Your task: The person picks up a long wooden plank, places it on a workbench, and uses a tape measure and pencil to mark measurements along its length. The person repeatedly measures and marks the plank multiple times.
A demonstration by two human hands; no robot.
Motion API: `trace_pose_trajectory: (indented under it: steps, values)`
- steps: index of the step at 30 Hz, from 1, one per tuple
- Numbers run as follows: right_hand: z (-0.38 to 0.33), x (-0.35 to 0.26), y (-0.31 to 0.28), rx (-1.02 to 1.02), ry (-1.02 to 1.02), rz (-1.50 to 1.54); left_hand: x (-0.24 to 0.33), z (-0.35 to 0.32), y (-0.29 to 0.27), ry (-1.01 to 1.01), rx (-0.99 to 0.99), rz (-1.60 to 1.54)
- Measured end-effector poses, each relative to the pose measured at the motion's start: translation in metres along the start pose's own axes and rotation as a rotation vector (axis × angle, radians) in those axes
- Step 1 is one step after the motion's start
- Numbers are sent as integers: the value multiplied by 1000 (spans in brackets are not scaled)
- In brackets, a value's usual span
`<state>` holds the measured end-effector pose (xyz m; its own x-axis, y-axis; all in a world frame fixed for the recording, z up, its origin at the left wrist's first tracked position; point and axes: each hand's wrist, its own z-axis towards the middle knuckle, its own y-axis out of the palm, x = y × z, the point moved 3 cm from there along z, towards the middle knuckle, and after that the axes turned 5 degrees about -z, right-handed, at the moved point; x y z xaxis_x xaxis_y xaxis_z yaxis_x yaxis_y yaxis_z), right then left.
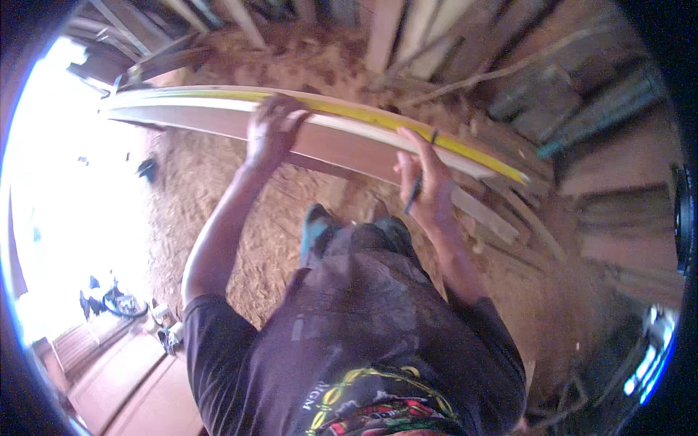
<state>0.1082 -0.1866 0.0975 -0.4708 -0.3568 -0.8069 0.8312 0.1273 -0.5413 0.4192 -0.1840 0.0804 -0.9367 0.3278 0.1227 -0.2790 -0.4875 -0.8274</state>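
Note:
A long wooden board [349,147] stretches across in front of me, its pale edge facing up. Along its far side runs a long yellow strip [363,115] that looks like a tape measure blade; its right end reaches past the pale edge. My left hand [273,132] is closed over the board's upper edge, fingers reaching to the yellow strip. Near the board's right part, my right hand [430,178] holds a thin dark pencil [414,195], its index finger and thumb pointing toward the strip. Motion blurs both hands slightly.
Wood shavings [247,203] cover the ground around my feet. Several planks [418,43] lie at the far side, and loose offcuts [494,218] lie to the right. Boards [138,385] rest at the lower left, by a bright opening. A teal-edged timber [596,112] sits far right.

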Motion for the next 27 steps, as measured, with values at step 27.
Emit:
trace_pose_trajectory:
  steps: [27]
  values:
    - [257,-172,325,-628,-469,-356,12,-3,30,53,-17,-314]
